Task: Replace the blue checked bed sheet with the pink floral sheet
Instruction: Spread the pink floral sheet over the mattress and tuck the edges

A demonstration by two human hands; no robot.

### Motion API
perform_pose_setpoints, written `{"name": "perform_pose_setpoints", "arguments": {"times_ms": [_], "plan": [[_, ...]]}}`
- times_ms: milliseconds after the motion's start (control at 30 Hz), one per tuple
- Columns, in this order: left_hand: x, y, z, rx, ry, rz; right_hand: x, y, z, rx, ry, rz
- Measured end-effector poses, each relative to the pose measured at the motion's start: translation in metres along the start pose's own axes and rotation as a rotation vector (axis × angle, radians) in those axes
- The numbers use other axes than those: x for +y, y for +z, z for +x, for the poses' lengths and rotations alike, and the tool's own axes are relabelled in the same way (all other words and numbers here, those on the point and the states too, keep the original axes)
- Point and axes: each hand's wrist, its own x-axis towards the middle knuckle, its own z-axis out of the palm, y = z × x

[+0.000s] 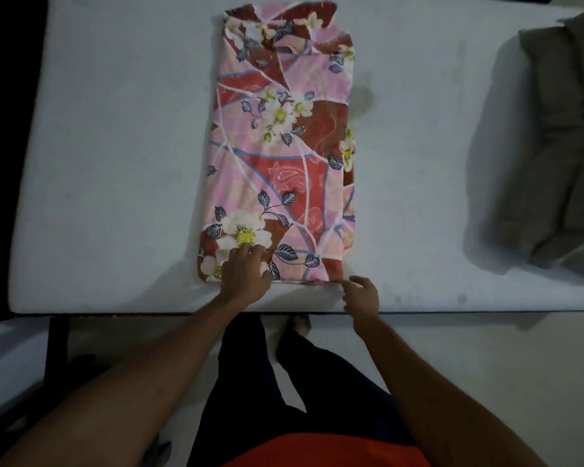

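Pink cloth at the near hem is where both hands work. The left hand [245, 274] lies on the near left corner of the pink floral sheet [280, 146], fingers spread and only lightly bent, pressing down rather than gripping. In my judgement it pins the bundle so it does not slide. The right hand [359, 296] sits at the near right corner, fingers loosely curled, index tip against the folded edge. Whether it has a layer pinched I cannot tell, though the pose suits feeling for a free edge to open.

The sheet lies folded into a long narrow rectangle across the bare white mattress [115, 163], its near end just inside the mattress edge and its far end rumpled — set near the middle, probably so it can unfold both ways. No blue checked sheet shows, so stripping looks done and spreading not yet begun. Off to the right, well apart, a grey bundle [560, 146] lies on the mattress.
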Motion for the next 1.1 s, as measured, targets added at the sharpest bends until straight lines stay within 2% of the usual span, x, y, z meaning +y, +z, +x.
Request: {"name": "perform_pose_setpoints", "arguments": {"times_ms": [133, 200, 400, 533, 600, 700, 767, 833, 900, 1000, 1100], "plan": [[0.044, 0.028, 0.011, -0.066, 0.247, -0.008, -0.043, 0.001, 0.008, -0.036, -0.162, -0.097], [0.066, 0.042, 0.018, -0.092, 0.284, 0.03, -0.056, 0.005, 0.016, -0.06, -0.207, -0.167], [0.103, 0.065, 0.029, -0.098, 0.174, 0.041, -0.069, 0.011, 0.031, -0.153, -0.269, -0.393], [0.107, 0.059, 0.035, -0.153, 0.051, -0.168, -0.081, 0.018, 0.02, -0.143, -0.408, -0.437], [0.113, 0.049, 0.039, -0.2, -0.014, -0.199, -0.092, 0.023, 0.01, -0.199, -0.451, -0.43], [0.113, 0.029, 0.048, -0.141, -0.136, -0.374, -0.115, 0.027, -0.002, -0.307, -0.442, -0.42], [0.108, 0.012, 0.055, -0.083, -0.17, -0.406, -0.13, 0.03, -0.008, -0.359, -0.418, -0.408], [0.103, -0.006, 0.059, -0.07, -0.156, -0.382, -0.145, 0.037, -0.009, -0.325, -0.426, -0.355], [0.099, -0.026, 0.061, -0.093, -0.157, -0.371, -0.164, 0.046, -0.007, -0.279, -0.41, -0.17], [0.084, -0.047, 0.062, -0.185, -0.111, -0.406, -0.199, 0.066, 0.016, -0.282, -0.265, 0.107], [0.065, -0.067, 0.06, -0.237, -0.044, -0.493, -0.23, 0.095, 0.066, -0.229, -0.202, 0.173]]}}
